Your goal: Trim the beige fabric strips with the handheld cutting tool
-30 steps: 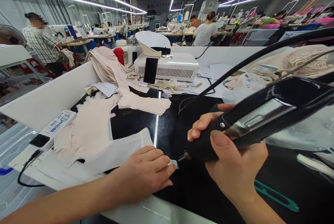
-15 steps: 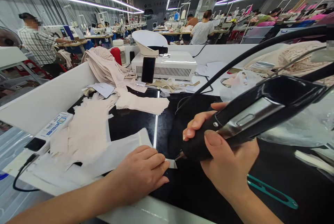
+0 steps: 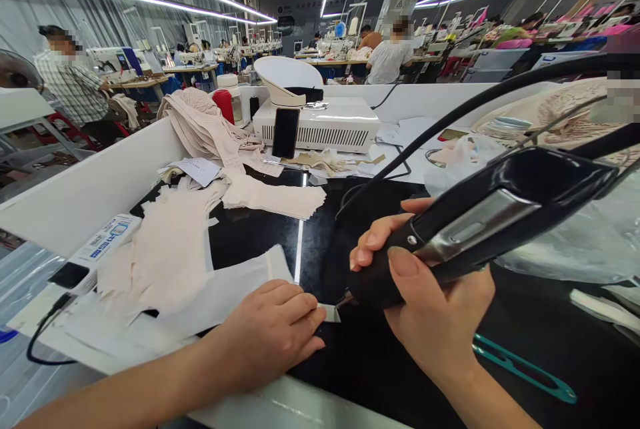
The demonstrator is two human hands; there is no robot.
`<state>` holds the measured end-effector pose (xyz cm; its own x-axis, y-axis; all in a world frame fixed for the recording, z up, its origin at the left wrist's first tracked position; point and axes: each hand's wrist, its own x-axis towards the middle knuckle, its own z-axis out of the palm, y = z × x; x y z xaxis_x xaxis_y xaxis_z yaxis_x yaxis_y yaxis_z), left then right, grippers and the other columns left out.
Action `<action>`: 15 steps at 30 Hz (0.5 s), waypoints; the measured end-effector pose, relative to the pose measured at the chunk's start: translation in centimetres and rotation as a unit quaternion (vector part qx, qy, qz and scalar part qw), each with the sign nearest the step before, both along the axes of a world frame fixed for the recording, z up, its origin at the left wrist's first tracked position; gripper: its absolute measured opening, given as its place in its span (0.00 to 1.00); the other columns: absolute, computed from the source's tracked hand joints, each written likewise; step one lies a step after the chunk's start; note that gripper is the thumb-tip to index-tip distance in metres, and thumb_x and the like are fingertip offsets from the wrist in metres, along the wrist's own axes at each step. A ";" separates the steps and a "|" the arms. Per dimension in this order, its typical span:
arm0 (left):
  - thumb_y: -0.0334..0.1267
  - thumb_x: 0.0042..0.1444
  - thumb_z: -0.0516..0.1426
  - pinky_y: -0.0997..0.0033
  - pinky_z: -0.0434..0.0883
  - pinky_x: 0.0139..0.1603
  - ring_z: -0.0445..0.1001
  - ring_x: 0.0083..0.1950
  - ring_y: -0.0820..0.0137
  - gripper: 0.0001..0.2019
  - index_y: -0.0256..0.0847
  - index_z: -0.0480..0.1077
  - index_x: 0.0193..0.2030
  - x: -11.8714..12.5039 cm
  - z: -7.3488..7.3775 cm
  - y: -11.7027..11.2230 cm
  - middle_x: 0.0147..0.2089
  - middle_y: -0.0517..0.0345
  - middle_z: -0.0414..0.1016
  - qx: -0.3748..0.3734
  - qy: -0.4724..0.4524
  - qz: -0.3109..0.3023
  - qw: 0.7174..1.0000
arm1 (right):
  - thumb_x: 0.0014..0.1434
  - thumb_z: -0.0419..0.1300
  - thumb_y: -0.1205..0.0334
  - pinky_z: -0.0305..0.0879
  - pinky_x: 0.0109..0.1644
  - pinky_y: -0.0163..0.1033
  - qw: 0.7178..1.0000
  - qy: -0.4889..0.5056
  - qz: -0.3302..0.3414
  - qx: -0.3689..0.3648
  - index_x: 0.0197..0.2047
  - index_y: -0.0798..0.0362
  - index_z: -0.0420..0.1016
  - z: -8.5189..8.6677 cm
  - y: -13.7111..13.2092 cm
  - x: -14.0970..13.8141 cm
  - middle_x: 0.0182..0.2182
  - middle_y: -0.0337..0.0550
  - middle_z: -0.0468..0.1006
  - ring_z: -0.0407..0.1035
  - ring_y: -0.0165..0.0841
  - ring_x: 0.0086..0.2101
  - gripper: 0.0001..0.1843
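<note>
While our left hand (image 3: 275, 332) sits over a pale strip (image 3: 331, 313) near the table's (image 3: 350, 365) front edge, its fingers bunched close together (we can't tell if they're actually pinching it), our right hand (image 3: 435, 309) has its fingers wrapped around a chunky black tool (image 3: 475, 222). We've got the tip right by the strip's end. We also have cream fabric pieces (image 3: 173, 249) piled toward the table's left edge.

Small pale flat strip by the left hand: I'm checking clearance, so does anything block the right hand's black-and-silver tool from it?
Nothing visible does. The metal tip of the tool in the right hand is right at the exposed end of the strip; contact can't be told. The left hand lies opposite.
</note>
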<state>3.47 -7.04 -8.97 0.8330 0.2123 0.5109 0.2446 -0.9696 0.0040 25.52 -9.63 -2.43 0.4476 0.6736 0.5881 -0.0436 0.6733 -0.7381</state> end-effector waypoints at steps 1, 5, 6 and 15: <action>0.44 0.97 0.57 0.60 0.86 0.58 0.89 0.52 0.61 0.14 0.36 0.81 0.64 0.0 0.0 0.0 0.52 0.53 0.90 0.000 0.000 0.000 1.000 | 0.68 0.92 0.41 0.83 0.30 0.41 1.000 0.003 -0.001 -0.001 0.58 0.39 0.89 0.1 0.0 0.0 0.34 0.32 0.87 0.80 0.36 0.26 0.26; 0.44 0.95 0.61 0.59 0.86 0.57 0.89 0.52 0.60 0.12 0.36 0.80 0.64 0.0 -0.1 0.0 0.53 0.53 0.89 0.004 0.005 -0.001 1.000 | 0.66 0.93 0.42 0.85 0.30 0.40 1.000 0.016 -0.002 -0.007 0.56 0.40 0.89 0.5 -0.2 0.2 0.32 0.31 0.86 0.80 0.35 0.26 0.26; 0.44 0.95 0.62 0.59 0.85 0.57 0.89 0.52 0.60 0.12 0.36 0.80 0.64 -0.1 0.0 0.0 0.52 0.53 0.89 0.003 0.010 0.000 1.000 | 0.66 0.93 0.43 0.85 0.30 0.40 1.000 0.020 0.000 -0.006 0.56 0.40 0.89 0.6 -0.4 0.2 0.32 0.31 0.86 0.80 0.36 0.26 0.26; 0.42 0.97 0.57 0.59 0.86 0.58 0.89 0.52 0.60 0.14 0.36 0.81 0.65 0.0 0.2 0.0 0.52 0.53 0.90 -0.001 -0.012 -0.001 1.000 | 0.65 0.95 0.45 0.87 0.31 0.36 0.999 0.025 0.022 -0.014 0.55 0.40 0.91 0.7 -1.5 0.0 0.32 0.32 0.88 0.83 0.34 0.26 0.25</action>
